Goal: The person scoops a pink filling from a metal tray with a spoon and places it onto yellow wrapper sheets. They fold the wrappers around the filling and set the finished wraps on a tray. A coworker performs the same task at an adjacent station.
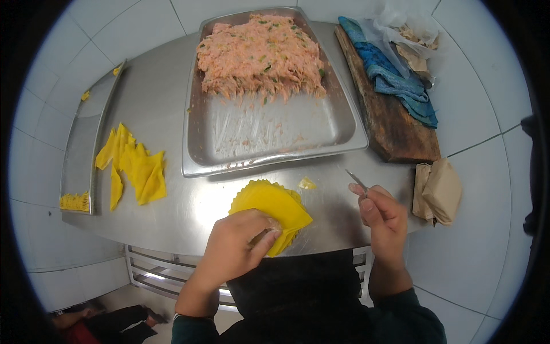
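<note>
A stack of yellow dough wrappers (275, 200) lies near the table's front edge. My left hand (240, 238) is closed at its near side, with thumb and fingers pinching the edge of the top wrapper, which is partly lifted or folded. To the right of the stack, my right hand (385, 218) is raised and closed on a thin metal tool (357, 179); its narrow tip points up and left, and the grip hides the rest. Beyond both hands stands a deep steel pan (275, 153) with pink minced meat (260, 54), flecked with green, heaped at its far end.
Loose yellow wrapper pieces (143, 175) lie at left, beside a narrow metal tray (86, 137) with small yellow pieces at its near end. At right are a wooden board (395, 129), a blue cloth (389, 80), a plastic bag (395, 31) and brown paper (438, 192). Another person (109, 324) appears lower left.
</note>
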A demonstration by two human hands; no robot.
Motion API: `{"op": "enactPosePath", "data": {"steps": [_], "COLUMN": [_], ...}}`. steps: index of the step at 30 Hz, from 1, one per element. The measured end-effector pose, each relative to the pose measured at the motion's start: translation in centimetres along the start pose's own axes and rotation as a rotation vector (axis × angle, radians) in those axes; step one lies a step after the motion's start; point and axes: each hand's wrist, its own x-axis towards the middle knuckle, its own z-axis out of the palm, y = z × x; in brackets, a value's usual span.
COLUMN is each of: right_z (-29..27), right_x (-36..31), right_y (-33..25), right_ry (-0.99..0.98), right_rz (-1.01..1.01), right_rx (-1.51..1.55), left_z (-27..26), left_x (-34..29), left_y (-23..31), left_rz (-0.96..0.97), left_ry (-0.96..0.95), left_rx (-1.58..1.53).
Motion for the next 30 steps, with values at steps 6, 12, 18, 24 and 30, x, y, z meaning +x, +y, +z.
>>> {"op": "enactPosePath", "data": {"steps": [6, 12, 18, 24, 30], "right_z": [1.3, 5.4, 8.0, 7.3, 7.5], "right_x": [0.3, -0.4, -0.1, 0.1, 0.0], "right_y": [-1.0, -0.4, 0.4, 0.3, 0.6], "right_ry": [-0.007, -0.289, -0.248, -0.231, -0.301], "right_rz": [-0.048, 0.156, 0.214, 0.338, 0.238], "right_rx": [-0.087, -0.035, -0.021, -0.015, 0.156], "left_z": [-0.3, -0.2, -0.1, -0.4, 0.2], "left_x": [-0.1, -0.5, -0.9, -1.5, -2.1], "left_y": [-1.3, -1.3, -1.5, -2.6, -2.3], "left_rz": [-0.043, 0.002, -0.008, -0.176, -0.088], "left_ry": [0.124, 0.097, 0.051, 0.253, 0.185], "left_rx": [-0.261, -0.305, -0.270, -0.761, -0.657]}}
